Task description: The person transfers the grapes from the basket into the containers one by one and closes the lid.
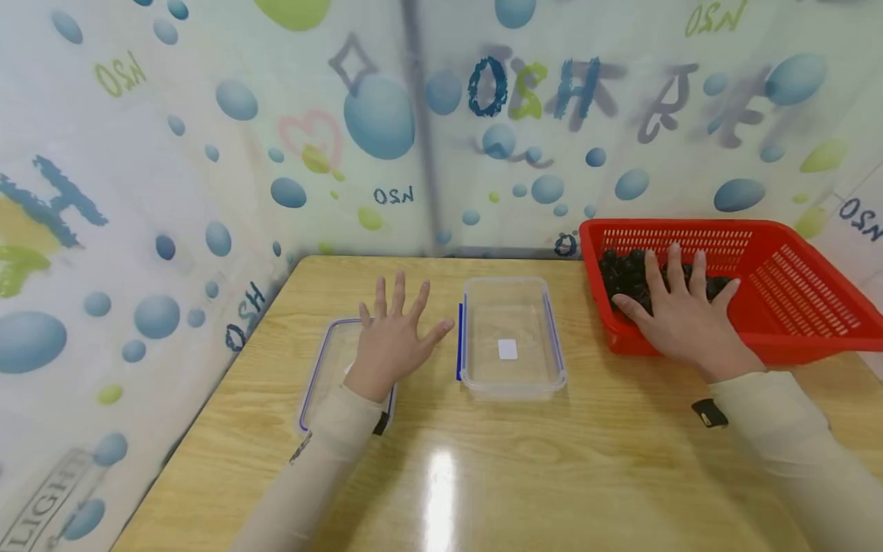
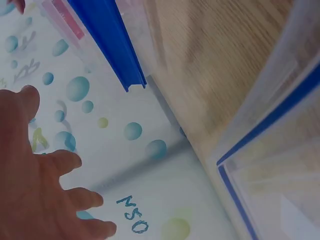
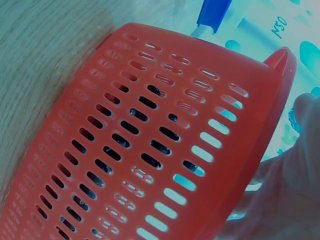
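Observation:
My left hand (image 1: 392, 345) is spread with straight fingers over the clear lid (image 1: 320, 376) with a blue seal, which lies on the table at the left. It holds nothing. To its right stands a clear plastic container (image 1: 513, 368) with a small white label and a blue clip flap (image 1: 460, 341) on its left side. My right hand (image 1: 686, 326), fingers fanned out, hovers over the front rim of the red plastic basket (image 1: 814, 337). Dark round fruit, like grapes (image 1: 624, 268), fills the basket's left part, partly hidden behind that hand. In the right wrist view the dark fruit shows through the slots.
The wooden table (image 1: 538, 475) meets a patterned wall covering (image 1: 441, 192) at the back and left. The basket stands at the back right, close to the wall. Black bands (image 1: 709, 414) sit at both wrists.

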The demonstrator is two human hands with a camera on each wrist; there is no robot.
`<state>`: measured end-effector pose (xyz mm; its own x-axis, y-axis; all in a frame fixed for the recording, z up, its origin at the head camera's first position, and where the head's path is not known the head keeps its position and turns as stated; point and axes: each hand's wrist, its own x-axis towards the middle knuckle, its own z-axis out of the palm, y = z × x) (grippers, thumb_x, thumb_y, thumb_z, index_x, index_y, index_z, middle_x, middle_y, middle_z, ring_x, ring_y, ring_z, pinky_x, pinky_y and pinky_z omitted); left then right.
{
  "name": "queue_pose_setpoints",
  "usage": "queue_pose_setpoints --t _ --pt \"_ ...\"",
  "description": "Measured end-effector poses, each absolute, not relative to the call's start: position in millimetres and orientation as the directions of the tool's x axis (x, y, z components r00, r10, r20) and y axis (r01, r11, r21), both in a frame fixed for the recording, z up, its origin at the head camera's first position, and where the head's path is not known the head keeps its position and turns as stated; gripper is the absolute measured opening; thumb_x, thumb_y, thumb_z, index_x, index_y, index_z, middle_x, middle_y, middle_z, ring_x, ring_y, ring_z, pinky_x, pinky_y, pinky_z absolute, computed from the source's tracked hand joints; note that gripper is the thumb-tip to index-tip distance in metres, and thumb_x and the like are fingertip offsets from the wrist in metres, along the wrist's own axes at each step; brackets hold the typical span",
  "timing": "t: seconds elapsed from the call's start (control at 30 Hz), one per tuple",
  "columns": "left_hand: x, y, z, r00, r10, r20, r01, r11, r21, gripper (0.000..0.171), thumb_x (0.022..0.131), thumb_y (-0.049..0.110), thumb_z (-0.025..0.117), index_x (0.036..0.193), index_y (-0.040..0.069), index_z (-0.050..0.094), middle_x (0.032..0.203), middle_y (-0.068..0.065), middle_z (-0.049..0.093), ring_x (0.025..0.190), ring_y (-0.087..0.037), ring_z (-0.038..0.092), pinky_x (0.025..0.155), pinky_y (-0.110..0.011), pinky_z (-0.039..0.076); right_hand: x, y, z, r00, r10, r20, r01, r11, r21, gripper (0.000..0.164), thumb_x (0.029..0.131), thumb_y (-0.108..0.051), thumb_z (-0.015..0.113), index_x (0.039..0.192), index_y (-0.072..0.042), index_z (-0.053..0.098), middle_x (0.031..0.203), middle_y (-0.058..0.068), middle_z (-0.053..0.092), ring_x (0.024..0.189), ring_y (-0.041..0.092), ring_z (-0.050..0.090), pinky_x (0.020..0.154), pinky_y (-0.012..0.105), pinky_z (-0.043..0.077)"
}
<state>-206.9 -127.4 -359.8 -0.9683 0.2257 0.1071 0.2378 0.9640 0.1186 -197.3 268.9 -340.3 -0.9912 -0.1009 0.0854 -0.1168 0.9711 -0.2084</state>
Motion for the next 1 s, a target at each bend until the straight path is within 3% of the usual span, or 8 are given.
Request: queue_pose_setpoints --t 0.17,0.33,0.5,0.7,1.0 --pt "-208.3 -128.1 -360.1 -0.957 0.262 0.129 0.288 0.914 0.285 0.083 0.098 0.065 0.036 0.157 0.011 0.018 0.162 -0.015 0.007 0.146 -0.038 -0.002 0.112 -0.058 0.021 -196.3 268.1 -339.3 -0.991 -0.100 0.086 -0.116 0.970 -0.212 0.094 0.097 -0.070 0.023 0.154 -0.002 -0.008 0.153 0.027 -0.026 0.133 0.051 -0.031 0.089 0.075 -0.026" --pt "-212.1 -129.7 -363.4 -0.941 0.300 0.156 0.337 0.812 0.477 0.077 0.100 0.055 0.044 0.154 0.002 0.025 0.159 -0.015 0.022 0.147 -0.032 0.012 0.113 -0.051 0.024 -196.0 267.4 -338.3 -0.992 -0.097 0.082 -0.113 0.970 -0.214 0.094 0.096 -0.070 0.023 0.154 -0.002 -0.009 0.153 0.027 -0.026 0.133 0.050 -0.031 0.089 0.074 -0.026" --pt "-217.6 -130.3 -369.9 -0.917 0.368 0.154 0.377 0.672 0.638 0.068 0.102 0.043 0.052 0.152 0.002 0.031 0.155 -0.015 0.029 0.141 -0.029 0.029 0.113 -0.043 0.028 -195.6 267.7 -338.0 -0.992 -0.099 0.072 -0.112 0.970 -0.215 0.094 0.096 -0.070 0.023 0.154 -0.003 -0.010 0.153 0.027 -0.026 0.134 0.050 -0.031 0.090 0.074 -0.027" --pt "-222.2 -127.3 -376.3 -0.917 0.375 0.134 0.357 0.626 0.694 0.059 0.101 0.037 0.057 0.150 0.009 0.039 0.150 -0.010 0.039 0.125 -0.035 0.051 0.104 -0.042 0.042 -195.6 267.6 -338.4 -0.992 -0.098 0.074 -0.112 0.970 -0.215 0.094 0.096 -0.070 0.023 0.154 -0.002 -0.008 0.153 0.027 -0.026 0.134 0.050 -0.029 0.091 0.074 -0.025" --pt "-224.5 -124.1 -384.0 -0.928 0.364 0.080 0.296 0.589 0.751 0.052 0.099 0.029 0.061 0.146 0.012 0.046 0.147 -0.008 0.045 0.124 -0.032 0.053 0.101 -0.040 0.045 -196.3 268.3 -337.4 -0.993 -0.093 0.071 -0.107 0.972 -0.211 0.094 0.097 -0.069 0.023 0.154 0.000 -0.006 0.153 0.028 -0.024 0.135 0.051 -0.027 0.091 0.074 -0.025"
